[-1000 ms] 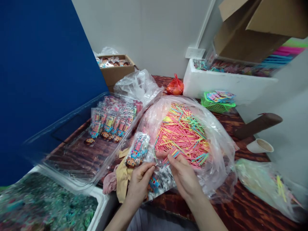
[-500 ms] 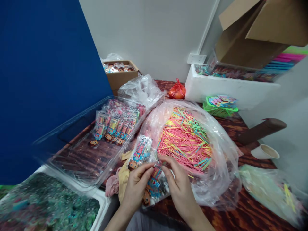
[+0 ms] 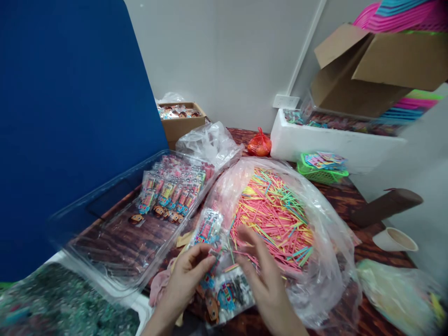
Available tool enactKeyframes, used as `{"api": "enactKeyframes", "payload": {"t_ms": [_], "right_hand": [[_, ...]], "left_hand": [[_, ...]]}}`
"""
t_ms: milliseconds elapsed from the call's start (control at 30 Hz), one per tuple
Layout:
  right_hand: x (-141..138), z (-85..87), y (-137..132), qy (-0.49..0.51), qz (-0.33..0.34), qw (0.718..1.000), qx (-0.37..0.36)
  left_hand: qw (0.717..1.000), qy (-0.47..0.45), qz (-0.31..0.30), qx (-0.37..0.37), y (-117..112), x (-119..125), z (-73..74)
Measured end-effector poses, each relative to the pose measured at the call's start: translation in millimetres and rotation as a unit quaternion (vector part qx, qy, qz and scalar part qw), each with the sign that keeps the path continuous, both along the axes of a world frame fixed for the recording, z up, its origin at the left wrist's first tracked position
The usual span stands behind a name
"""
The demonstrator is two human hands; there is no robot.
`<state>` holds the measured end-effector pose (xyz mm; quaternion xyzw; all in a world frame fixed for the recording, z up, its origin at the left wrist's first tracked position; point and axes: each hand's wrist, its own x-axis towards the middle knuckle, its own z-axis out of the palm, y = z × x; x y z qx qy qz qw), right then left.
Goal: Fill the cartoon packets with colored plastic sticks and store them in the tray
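Observation:
My left hand (image 3: 187, 275) pinches the upper edge of a small printed plastic packet (image 3: 207, 280) between thumb and fingers. To its right, my right hand (image 3: 264, 280) has thumb and fingers apart, somewhat blurred, and I see nothing held in it. Below and between the hands lie more silvery printed packets (image 3: 227, 296) with a cartoon head. Another packet (image 3: 209, 226) lies just beyond my left hand. Past my right fingertips, a large clear bag (image 3: 331, 233) lies open, full of thin pink, yellow, green and blue sticks (image 3: 271, 217). A few loose sticks lie near the fingertips.
Left, a clear plastic tray (image 3: 115, 252) holds rows of filled packets (image 3: 171, 191). Behind stand a carton (image 3: 185, 128), a red bag (image 3: 259, 143), a green basket (image 3: 320, 173) and a white foam box (image 3: 336, 145). Right are a paper cup (image 3: 394, 240) and another bag (image 3: 395, 289).
My hands have moved apart; the right fingers have spread away from the packet, while the left still pinches it. The view has tilted up slightly, so things sit lower.

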<state>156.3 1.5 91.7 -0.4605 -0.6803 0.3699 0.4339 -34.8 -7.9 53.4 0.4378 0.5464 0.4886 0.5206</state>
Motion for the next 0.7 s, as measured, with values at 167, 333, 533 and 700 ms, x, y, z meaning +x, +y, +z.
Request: {"api": "enactKeyframes", "payload": {"t_ms": [167, 333, 533, 700], "right_hand": [[45, 30.1, 28, 0.097, -0.292, 0.908, 0.285], [80, 26.8, 47, -0.042, -0.333, 0.901, 0.275], [86, -58.5, 45, -0.356, -0.180, 0.912, 0.093], [69, -92.3, 41, -0.508, -0.169, 0.843, 0.047]], "left_hand": [[0.995, 0.086, 0.026, 0.051, 30, -13, -12.8], [0.901, 0.401, 0.076, 0.147, 65, -10, -45.2], [0.844, 0.497, 0.093, 0.178, 62, -5, -53.4], [0.876, 0.416, 0.089, 0.226, 33, 3, -24.7]]}}
